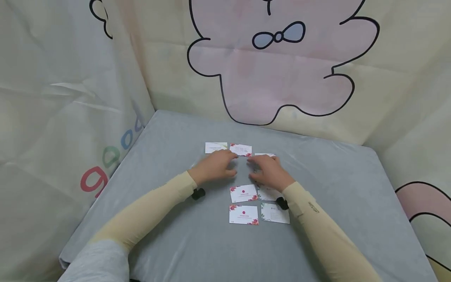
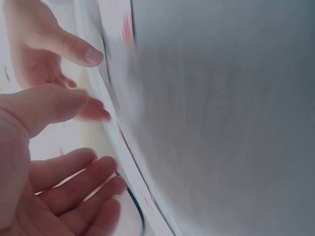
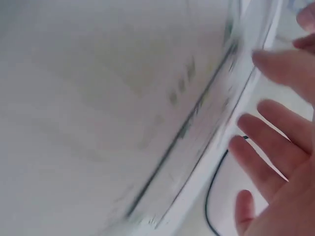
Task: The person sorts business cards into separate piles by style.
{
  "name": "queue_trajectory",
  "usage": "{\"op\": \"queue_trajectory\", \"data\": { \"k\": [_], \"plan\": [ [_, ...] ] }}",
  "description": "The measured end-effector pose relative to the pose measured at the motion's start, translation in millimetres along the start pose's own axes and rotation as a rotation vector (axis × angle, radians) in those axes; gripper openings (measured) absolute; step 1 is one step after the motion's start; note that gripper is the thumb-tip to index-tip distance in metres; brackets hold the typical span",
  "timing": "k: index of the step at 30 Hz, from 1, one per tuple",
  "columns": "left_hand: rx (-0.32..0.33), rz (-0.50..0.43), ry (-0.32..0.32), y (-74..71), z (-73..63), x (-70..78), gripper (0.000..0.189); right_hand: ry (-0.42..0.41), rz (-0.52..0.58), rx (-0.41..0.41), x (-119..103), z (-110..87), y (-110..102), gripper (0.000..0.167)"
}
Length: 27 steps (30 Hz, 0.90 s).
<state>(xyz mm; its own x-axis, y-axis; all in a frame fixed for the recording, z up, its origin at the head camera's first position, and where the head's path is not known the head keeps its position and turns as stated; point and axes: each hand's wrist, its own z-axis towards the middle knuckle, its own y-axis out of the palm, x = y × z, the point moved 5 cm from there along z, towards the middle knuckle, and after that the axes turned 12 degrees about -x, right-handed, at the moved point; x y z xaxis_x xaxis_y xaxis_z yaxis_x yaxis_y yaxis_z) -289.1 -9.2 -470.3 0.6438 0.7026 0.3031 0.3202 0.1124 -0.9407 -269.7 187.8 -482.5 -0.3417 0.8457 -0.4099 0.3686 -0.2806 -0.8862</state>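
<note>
My left hand (image 1: 215, 166) hovers over the grey table with fingers relaxed and apart, just in front of a white card with a yellow-green corner (image 1: 215, 147) and a red-flowered card (image 1: 241, 149). Facing it, my right hand (image 1: 269, 171) holds nothing, and its fingers are loosely bent. It partly covers a back-row card (image 1: 265, 154). Nearer lie two more red-flowered cards, one (image 1: 244, 194) behind the other (image 1: 243, 215). Beside them are two green-leaf cards, one (image 1: 267, 194) partly hidden by the right hand, the other (image 1: 275, 213) by the wrist camera.
A grey cloth covers the table (image 1: 183, 243). Behind it hangs a pale curtain (image 1: 169, 78) with a pink cartoon figure. Another curtain (image 1: 53, 117) with coloured letters borders the left side. Black wrist cameras sit under both wrists.
</note>
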Motion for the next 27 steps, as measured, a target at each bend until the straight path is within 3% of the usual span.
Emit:
{"op": "queue_trajectory", "data": {
  "k": [4,8,12,18,27],
  "plan": [
    [-0.039,0.038,0.086,7.0,-25.2,34.6,0.059,-0.054,-0.039,-0.011,-12,-39.8,7,0.059],
    [-0.056,0.052,0.115,17.8,-41.7,53.0,0.058,-0.109,-0.066,-0.001,-21,-56.9,19,0.058],
    [-0.065,0.038,0.096,32.4,-49.8,52.6,0.052,-0.137,-0.072,0.010,-24,-61.4,28,0.056],
    [-0.018,0.016,0.086,35.6,-52.6,46.1,0.042,-0.119,-0.096,0.031,-23,-57.9,32,0.053],
    [0.003,-0.045,0.099,35.7,-54.1,41.3,0.040,-0.108,-0.073,0.032,-25,-58.2,31,0.053]
  ]
}}
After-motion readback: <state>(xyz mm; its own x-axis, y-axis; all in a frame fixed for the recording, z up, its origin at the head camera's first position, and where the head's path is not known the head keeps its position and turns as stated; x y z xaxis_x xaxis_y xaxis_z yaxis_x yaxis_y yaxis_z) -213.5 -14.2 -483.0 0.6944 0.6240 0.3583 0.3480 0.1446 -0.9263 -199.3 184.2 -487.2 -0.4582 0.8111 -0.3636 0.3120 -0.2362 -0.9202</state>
